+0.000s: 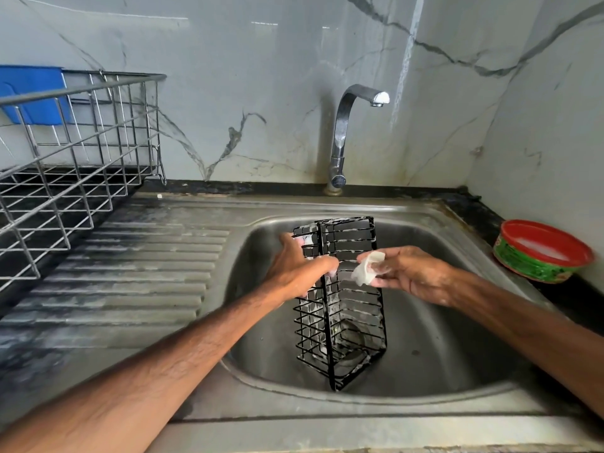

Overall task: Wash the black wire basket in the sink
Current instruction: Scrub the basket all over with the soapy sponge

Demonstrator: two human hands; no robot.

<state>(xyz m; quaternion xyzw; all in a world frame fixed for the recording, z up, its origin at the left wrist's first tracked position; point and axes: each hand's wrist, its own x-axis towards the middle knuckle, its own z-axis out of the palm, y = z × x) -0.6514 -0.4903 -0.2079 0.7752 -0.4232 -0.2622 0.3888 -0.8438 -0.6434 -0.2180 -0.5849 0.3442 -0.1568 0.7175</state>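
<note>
- Two hands work over the sink point(441, 322); both forearms enter from the bottom edge of the head view.
- Left hand point(300, 266): holds the upper half of the black wire basket point(328, 322). Its fingers are spread over the left wire panel and the thumb hooks across the front vertical post.
- Right hand point(408, 273): partly closed, thumb and fingertips pinching a small white cloth point(367, 268). The cloth sits level with the basket's right-hand panel; contact with the wire cannot be confirmed.
- Black wire basket: stands on end inside the sink basin, lower end near the drain, upper end rising to about rim height. White suds cling to several wires.
- Faucet point(340, 138): mounted behind the basin, spout pointing right; no water stream is visible.
- Drainboard point(147, 273): ribbed, to the left of the basin.
- Steel dish rack point(81, 142): stands at the far left, with a blue item point(29, 93) at its back.
- Round tub point(542, 253): red rim, green side, white contents; it rests on the dark surface to the right of the sink.
</note>
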